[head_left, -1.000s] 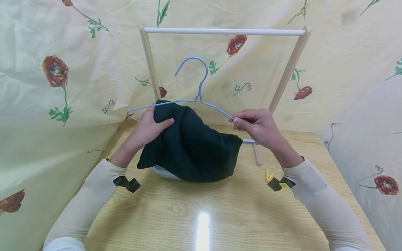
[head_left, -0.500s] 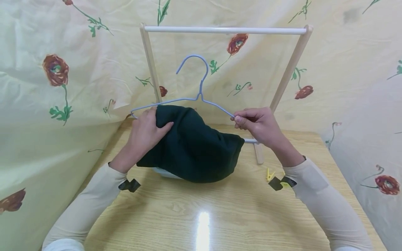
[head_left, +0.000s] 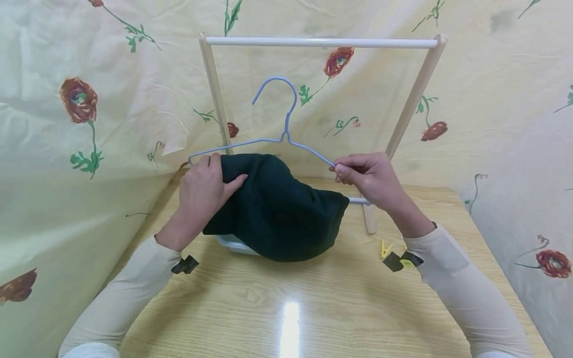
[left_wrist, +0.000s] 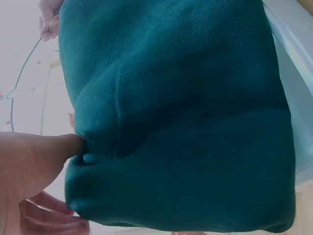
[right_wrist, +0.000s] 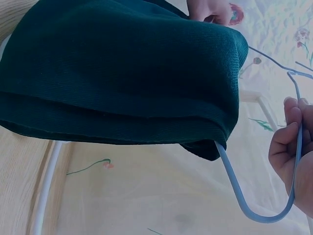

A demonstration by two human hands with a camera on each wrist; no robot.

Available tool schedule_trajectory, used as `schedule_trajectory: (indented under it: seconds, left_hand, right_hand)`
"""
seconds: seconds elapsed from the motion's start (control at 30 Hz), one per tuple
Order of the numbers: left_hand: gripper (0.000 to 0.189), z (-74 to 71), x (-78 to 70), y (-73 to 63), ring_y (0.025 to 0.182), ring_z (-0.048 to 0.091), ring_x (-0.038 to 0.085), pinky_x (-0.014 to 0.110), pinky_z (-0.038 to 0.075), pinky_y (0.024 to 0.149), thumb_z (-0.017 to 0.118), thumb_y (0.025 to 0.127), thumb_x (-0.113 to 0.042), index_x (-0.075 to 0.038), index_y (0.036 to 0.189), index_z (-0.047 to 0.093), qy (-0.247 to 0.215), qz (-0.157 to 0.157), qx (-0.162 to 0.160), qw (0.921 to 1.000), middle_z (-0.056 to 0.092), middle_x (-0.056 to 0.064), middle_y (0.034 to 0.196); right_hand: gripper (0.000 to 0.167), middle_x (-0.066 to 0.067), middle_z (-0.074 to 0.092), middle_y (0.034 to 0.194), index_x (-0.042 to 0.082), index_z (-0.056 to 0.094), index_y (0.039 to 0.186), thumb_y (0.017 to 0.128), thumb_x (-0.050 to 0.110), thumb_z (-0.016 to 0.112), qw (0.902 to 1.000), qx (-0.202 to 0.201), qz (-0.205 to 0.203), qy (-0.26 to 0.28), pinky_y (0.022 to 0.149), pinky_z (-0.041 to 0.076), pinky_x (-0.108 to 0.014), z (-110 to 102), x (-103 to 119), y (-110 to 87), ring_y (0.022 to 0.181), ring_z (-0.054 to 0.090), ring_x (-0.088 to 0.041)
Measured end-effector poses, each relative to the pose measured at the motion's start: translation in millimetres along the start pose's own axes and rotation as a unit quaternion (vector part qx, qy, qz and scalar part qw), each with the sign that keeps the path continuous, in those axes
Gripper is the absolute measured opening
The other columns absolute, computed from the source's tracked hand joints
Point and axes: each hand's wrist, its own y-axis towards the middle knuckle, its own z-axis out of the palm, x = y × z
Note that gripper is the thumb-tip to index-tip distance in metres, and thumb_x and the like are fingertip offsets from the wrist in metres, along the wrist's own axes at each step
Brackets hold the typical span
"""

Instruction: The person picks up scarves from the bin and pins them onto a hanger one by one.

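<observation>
A dark green cloth (head_left: 282,214) hangs folded below the shoulders of a blue wire hanger (head_left: 287,124). At its upper left edge my left hand (head_left: 200,186) grips the cloth, thumb in front and fingers behind, near the hanger's left end. In the left wrist view the thumb (left_wrist: 58,147) presses into the fabric. My right hand (head_left: 367,176) pinches the hanger's right shoulder. The right wrist view has the hanger's rounded corner (right_wrist: 264,218) running into the cloth's fold; the rest of the lower bar is hidden. The hook points up, touching nothing.
Behind the hanger stands a rack with wooden posts and a white top bar (head_left: 320,43). Partly covered by the cloth, a pale container (head_left: 237,244) sits on the wooden table (head_left: 250,303). A yellow clothespin (head_left: 384,249) lies at the right. Flowered fabric (head_left: 147,99) surrounds the table.
My left hand has turned and shifted a little, and the cloth's upper left corner has dropped below the hanger's shoulder. The hanger's left end has shifted slightly right. My right hand stays nearly still.
</observation>
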Motion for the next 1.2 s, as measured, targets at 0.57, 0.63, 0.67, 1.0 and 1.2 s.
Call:
schedule_trajectory:
  seconds: [0.57,0.63,0.67,1.0,1.2]
  left_hand:
    - [0.033,8.6,0.1,13.0,0.115,0.062,0.032,0.045,0.050,0.101,0.056,0.093,0.009,-0.002,0.122,0.067,-0.266,0.249,0.093,0.9267,0.067,0.016,0.124]
    - [0.035,9.3,-2.0,13.6,0.120,0.060,0.031,0.047,0.048,0.104,0.057,0.095,-0.002,-0.005,0.129,0.064,-0.279,0.255,0.122,0.9179,0.064,0.015,0.131]
    - [0.037,9.3,-3.8,13.4,0.123,0.058,0.031,0.048,0.047,0.105,0.060,0.097,-0.011,-0.007,0.133,0.062,-0.281,0.254,0.135,0.9155,0.062,0.015,0.135]
    - [0.075,12.4,-25.8,14.6,0.125,0.049,0.030,0.050,0.040,0.091,0.077,0.086,-0.055,-0.023,0.149,0.053,-0.243,0.262,0.164,0.9195,0.057,0.009,0.138]
    - [0.048,17.1,-29.4,16.5,0.114,0.048,0.029,0.047,0.035,0.082,0.082,0.087,-0.036,-0.016,0.130,0.071,-0.265,0.272,0.158,0.9115,0.059,0.009,0.121]
  right_hand:
    - [0.011,0.007,0.073,0.078,-0.016,0.072,0.097,0.093,-0.015,0.062,0.9999,-0.009,0.006,0.001,0.066,0.056,-0.017,1.6,4.8,1.8,0.066,0.065,-0.005]
    - [0.010,0.010,0.072,0.077,-0.016,0.072,0.097,0.093,-0.014,0.063,0.9999,-0.007,0.008,0.001,0.066,0.056,-0.017,1.8,5.5,1.7,0.066,0.065,-0.006]
    - [0.010,0.010,0.072,0.077,-0.016,0.072,0.098,0.094,-0.013,0.063,0.9999,-0.006,0.010,0.002,0.066,0.056,-0.017,2.1,6.2,1.6,0.066,0.064,-0.006]
    - [0.010,0.007,0.071,0.076,-0.014,0.073,0.096,0.094,-0.013,0.063,0.9999,0.000,0.010,0.002,0.066,0.056,-0.018,3.8,10.0,1.5,0.066,0.064,-0.009]
    - [0.010,0.007,0.072,0.078,-0.014,0.073,0.097,0.093,-0.013,0.064,0.9999,0.013,0.003,0.008,0.067,0.056,-0.018,6.2,11.6,0.9,0.066,0.064,-0.009]
